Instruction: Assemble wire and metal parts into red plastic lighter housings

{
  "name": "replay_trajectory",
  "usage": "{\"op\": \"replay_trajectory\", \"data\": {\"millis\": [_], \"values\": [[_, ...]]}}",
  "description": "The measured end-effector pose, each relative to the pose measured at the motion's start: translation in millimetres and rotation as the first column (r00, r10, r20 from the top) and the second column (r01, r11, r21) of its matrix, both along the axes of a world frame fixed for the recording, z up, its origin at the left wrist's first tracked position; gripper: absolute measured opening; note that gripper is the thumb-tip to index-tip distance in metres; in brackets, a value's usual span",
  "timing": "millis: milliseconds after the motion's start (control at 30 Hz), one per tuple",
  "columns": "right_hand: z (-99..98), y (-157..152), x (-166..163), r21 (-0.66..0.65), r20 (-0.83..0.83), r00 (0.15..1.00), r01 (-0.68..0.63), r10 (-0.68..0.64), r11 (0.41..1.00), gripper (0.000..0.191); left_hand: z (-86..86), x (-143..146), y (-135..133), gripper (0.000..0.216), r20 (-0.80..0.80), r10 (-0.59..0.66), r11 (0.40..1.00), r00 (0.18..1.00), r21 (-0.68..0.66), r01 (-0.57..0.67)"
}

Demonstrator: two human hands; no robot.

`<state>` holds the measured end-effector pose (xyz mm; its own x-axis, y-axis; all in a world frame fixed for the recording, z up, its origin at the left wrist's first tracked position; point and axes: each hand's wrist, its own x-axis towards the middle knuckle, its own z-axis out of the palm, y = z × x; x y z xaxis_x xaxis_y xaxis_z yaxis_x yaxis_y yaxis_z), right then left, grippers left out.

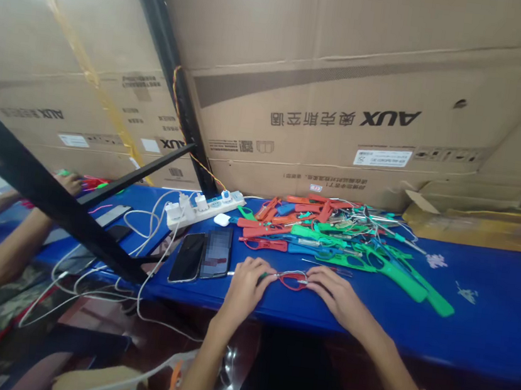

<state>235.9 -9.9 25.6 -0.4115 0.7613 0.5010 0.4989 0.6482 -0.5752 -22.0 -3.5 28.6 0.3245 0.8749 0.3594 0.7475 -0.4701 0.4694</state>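
Observation:
My left hand (250, 282) is closed in a pinch on a thin rod with a bit of green at its end; a pale tip sticks out to the left of the fingers. From there, red and white wires (292, 280) bow across to my right hand (331, 292). My right fingertips are pinched on the white end of those wires. Just behind both hands lies a pile of red, blue and green plastic lighter-like casings (320, 233), mixed with thin metal rods and loose wires. A slim screwdriver (339, 270) rests on the blue table behind my right hand.
Two phones (187, 257) lie left of my hands on the blue tabletop (475, 338). Behind them are a white power strip (206, 208) with plugs and trailing white cables. A black metal post (76, 185) separates a co-worker's arms (7, 246). Large cardboard (353, 61) stands behind.

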Motion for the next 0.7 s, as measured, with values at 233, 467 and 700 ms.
{"op": "replay_trajectory", "data": {"millis": [233, 467, 700], "values": [[0.4, 0.8, -1.3, 0.03, 0.018, 0.999, 0.026, -0.026, 0.999, 0.025, -2.5, 0.7, -0.4, 0.016, 0.022, 0.009, 1.0, 1.0, 0.014, -0.01], [2.8, 4.5, -2.2, 0.041, 0.03, 0.999, 0.02, -0.022, 0.999, 0.029, -2.9, 1.6, 1.3, 0.016, 0.052, 0.003, 1.0, 0.999, -0.03, -0.001], [-0.6, 1.1, 0.7, 0.097, 0.084, 0.996, 0.022, -0.03, 0.995, 0.031, 2.1, 2.7, -2.2, 0.016, 0.073, 0.022, 0.998, 0.997, -0.067, -0.017]]}}
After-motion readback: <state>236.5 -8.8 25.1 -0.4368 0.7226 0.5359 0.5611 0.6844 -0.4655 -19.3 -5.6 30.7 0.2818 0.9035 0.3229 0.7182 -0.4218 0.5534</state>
